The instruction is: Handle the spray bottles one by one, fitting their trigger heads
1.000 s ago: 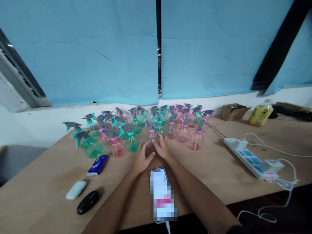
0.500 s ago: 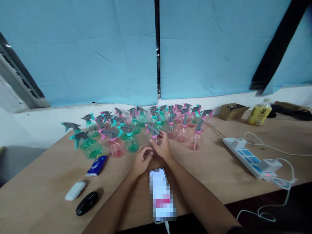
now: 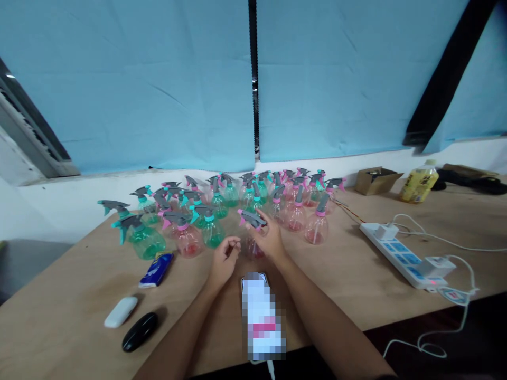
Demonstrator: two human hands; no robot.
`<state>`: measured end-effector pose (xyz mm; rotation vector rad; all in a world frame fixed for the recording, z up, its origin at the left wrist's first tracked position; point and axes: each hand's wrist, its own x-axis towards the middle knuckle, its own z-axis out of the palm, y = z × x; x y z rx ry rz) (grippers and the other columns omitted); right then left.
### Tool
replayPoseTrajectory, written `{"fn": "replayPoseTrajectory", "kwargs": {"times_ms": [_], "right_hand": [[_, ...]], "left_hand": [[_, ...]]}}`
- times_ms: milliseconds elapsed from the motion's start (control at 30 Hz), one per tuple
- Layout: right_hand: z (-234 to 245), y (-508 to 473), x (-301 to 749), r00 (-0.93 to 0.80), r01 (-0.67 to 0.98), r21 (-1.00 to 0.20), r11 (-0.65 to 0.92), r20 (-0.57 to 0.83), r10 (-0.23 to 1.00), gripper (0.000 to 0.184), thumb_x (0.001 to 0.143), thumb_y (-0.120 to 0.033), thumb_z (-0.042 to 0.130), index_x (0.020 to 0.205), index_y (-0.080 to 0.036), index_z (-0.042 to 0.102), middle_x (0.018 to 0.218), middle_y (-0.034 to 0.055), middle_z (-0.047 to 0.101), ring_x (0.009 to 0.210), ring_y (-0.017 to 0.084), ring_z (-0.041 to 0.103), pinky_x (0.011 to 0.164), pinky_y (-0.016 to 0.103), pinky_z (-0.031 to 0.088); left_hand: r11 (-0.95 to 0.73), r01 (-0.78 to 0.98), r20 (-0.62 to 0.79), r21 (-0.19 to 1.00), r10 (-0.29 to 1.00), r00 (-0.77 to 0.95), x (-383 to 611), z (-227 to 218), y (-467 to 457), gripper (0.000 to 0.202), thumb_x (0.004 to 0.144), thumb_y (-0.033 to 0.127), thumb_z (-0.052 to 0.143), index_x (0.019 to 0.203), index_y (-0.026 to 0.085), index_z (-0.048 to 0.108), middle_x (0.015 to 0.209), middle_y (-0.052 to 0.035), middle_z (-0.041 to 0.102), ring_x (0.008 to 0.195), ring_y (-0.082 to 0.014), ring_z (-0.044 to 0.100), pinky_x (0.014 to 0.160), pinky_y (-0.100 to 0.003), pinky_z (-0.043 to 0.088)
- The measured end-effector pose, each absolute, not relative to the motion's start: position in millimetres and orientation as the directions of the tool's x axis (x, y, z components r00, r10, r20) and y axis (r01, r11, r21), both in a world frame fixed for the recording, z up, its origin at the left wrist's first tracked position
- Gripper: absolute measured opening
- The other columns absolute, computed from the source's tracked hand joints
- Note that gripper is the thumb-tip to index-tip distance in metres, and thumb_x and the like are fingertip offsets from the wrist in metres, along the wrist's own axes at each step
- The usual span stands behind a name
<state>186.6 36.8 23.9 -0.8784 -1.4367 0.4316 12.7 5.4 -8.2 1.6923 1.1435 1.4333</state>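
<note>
In the middle of the table a clear pink spray bottle with a grey and pink trigger head stands in front of the other bottles. My right hand is closed around its upper part from the right, thumb and fingers at the trigger head. My left hand is just left of this bottle and apart from it, fingers curled in, with nothing seen in them. A green spray bottle stands close beyond my left hand. Below both hands lies a phone with a lit, blurred screen and a white cable.
Several pink and green spray bottles stand in rows toward the wall. At left lie a blue packet, a white case and a black case. At right are a power strip, a cardboard box and a yellow drink bottle.
My left hand has drawn back leftward from the bottle, its fingers curling in. My right hand still holds the bottle, which now shows lower and nearer, with its head turned slightly.
</note>
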Motion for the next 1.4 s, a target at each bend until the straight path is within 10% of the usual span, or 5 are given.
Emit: {"fn": "replayPoseTrajectory", "kwargs": {"times_ms": [667, 1400], "right_hand": [[37, 41, 188, -0.358, -0.295, -0.894, 0.336, 0.430, 0.829, 0.016, 0.067, -0.014, 0.052, 0.074, -0.020, 0.065, 0.069, -0.0010, 0.062, 0.061, 0.013, 0.057, 0.058, 0.024, 0.045], [40, 40, 187, -0.341, -0.249, -0.893, 0.375, 0.444, 0.829, 0.017, 0.066, -0.014, 0.051, 0.072, -0.021, 0.066, 0.068, -0.0020, 0.062, 0.062, 0.013, 0.056, 0.059, 0.023, 0.045]], "left_hand": [[-0.287, 0.310, 0.223, 0.907, 0.949, 0.224, 15, -8, 6, 0.029, 0.092, 0.046, 0.052, 0.088, 0.018, 0.060, 0.070, 0.0030, 0.058, 0.054, -0.0103, 0.050, 0.057, -0.024, 0.041], [-0.275, 0.281, 0.199, 0.920, 0.942, 0.271, 11, -15, 11, 0.029, 0.092, 0.046, 0.052, 0.094, 0.018, 0.061, 0.071, 0.0022, 0.060, 0.056, -0.0114, 0.052, 0.059, -0.024, 0.041]]}}
